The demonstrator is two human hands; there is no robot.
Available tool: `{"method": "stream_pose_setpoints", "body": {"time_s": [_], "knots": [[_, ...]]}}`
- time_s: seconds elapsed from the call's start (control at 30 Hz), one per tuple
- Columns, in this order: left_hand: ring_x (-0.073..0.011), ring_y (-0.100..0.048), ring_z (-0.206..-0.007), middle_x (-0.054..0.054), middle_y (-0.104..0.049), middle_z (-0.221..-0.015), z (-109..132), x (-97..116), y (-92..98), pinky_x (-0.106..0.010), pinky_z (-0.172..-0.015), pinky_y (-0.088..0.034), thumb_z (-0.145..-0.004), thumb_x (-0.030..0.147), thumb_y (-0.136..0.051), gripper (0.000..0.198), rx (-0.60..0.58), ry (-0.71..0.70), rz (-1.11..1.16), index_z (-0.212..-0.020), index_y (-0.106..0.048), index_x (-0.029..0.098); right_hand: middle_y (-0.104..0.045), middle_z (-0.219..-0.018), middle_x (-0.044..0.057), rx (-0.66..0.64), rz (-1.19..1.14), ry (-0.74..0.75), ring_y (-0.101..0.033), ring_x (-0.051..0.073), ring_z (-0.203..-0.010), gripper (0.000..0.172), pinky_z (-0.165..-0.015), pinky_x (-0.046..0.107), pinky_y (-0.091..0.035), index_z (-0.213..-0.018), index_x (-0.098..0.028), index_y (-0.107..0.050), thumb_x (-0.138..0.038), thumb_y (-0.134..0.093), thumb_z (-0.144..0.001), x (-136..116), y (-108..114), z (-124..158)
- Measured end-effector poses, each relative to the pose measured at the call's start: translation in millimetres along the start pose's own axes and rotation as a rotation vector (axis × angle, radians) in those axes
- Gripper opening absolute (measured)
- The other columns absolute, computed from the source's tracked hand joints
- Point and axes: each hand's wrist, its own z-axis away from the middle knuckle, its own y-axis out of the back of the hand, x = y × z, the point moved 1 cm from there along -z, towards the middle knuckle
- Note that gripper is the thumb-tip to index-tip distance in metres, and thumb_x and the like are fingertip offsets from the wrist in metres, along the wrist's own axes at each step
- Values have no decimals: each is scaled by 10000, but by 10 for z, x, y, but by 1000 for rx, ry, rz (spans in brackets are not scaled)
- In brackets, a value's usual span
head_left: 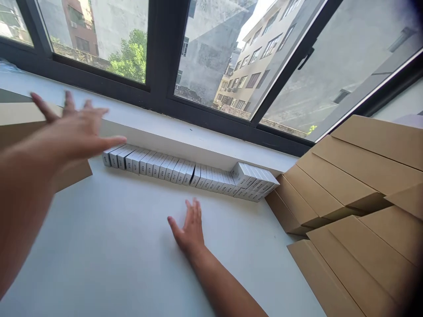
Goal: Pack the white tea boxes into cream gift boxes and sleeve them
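Note:
My left hand point(74, 127) is raised over the white table at the left, fingers spread and empty, close to the left end of a row of small white boxes point(172, 169). It partly overlaps a brown cardboard piece point(20, 121) behind it. My right hand point(189, 226) lies flat on the table point(115, 246), fingers stretched out, a short way in front of the row. The row runs along the base of the window sill, with a few boxes stacked at its right end point(256, 178).
Several flat brown cardboard boxes point(350, 207) are piled overlapping at the right. A white window sill point(185, 132) and a dark-framed window point(165, 57) run along the back, one pane swung open at the right.

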Motion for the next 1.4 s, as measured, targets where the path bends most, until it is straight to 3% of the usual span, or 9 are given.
{"method": "stream_pose_setpoints", "body": {"time_s": [0.07, 0.17, 0.23, 0.3, 0.5, 0.7, 0.9, 1.2, 1.4], "knots": [[-418, -49, -1559, -161, -306, -1643, 463, 728, -330, -683, -1134, 220, -855, 680, -550, 748, -65, -138, 344, -1425, -497, 196, 55, -1689, 184, 217, -30, -123, 107, 372, -1557, 967, -1220, 666, -90, -1572, -124, -121, -734, -437, -892, 175, 65, -118], [-358, -130, -1564, -158, -331, -1634, 1155, 1558, -1047, -596, -1191, 218, -878, 568, -569, 628, -312, -271, 767, -1426, -474, 276, 64, -1662, 248, 487, -41, -260, 110, 423, -1543, 1017, -1182, 715, -87, -1541, -108, -46, -756, -437, -861, 518, 247, -297], [-369, -138, -1559, -188, -277, -1648, 1504, 1895, -1491, -641, -1195, 172, -894, 528, -532, 661, -465, -257, 797, -1481, -401, 255, 3, -1641, 286, 674, -65, -380, 35, 446, -1539, 987, -1164, 716, -140, -1521, -106, -64, -735, -439, -858, 757, 396, -401], [-356, -89, -1565, -207, -224, -1659, 1711, 2081, -1772, -644, -1209, 145, -920, 481, -474, 676, -544, -310, 750, -1519, -348, 196, -96, -1612, 308, 814, -96, -487, -62, 451, -1527, 929, -1140, 718, -189, -1511, -127, -61, -707, -407, -874, 951, 534, -504], [-319, -97, -1571, -178, -279, -1651, 1690, 2104, -1895, -591, -1272, -16, -921, 439, -446, 634, -609, -375, 754, -1488, -394, 160, -195, -1572, 307, 991, -49, -635, -177, 432, -1496, 870, -1148, 646, -242, -1498, -124, -71, -646, -406, -887, 1200, 974, -1002], [-315, -157, -1565, -134, -387, -1610, 1617, 2111, -1959, -572, -1283, -14, -894, 409, -491, 512, -643, -386, 744, -1371, -524, 224, -398, -1446, 282, 1117, -14, -657, -330, 440, -1389, 756, -1111, 608, -296, -1336, -167, -321, -611, -610, -797, 1253, 1354, -1432], [-304, -157, -1567, -99, -385, -1617, 1643, 2126, -1940, -563, -1286, -19, -881, 346, -486, 435, -635, -387, 701, -1273, -594, 193, -584, -1216, 165, 1175, -41, -619, -511, 382, -1211, 528, -1047, 579, -357, -1101, -247, -373, -494, -694, -762, 1255, 1275, -1446], [-308, -160, -1566, -102, -378, -1621, 1638, 2121, -1928, -566, -1283, -29, -864, 340, -497, 456, -637, -400, 688, -1283, -594, 186, -620, -1154, 151, 1180, -208, -638, -488, 420, -1220, 601, -1033, 629, -338, -927, -253, -431, -498, -841, -562, 1305, 1412, -1404], [-315, -148, -1568, -110, -387, -1615, 1635, 2118, -1916, -563, -1280, -2, -859, 328, -517, 456, -641, -388, 722, -1284, -595, 181, -609, -1095, 92, 1147, -407, -436, -577, 254, -979, 559, -935, 441, -486, -962, -243, -450, -470, -811, -601, 1200, 1383, -1222]]}}
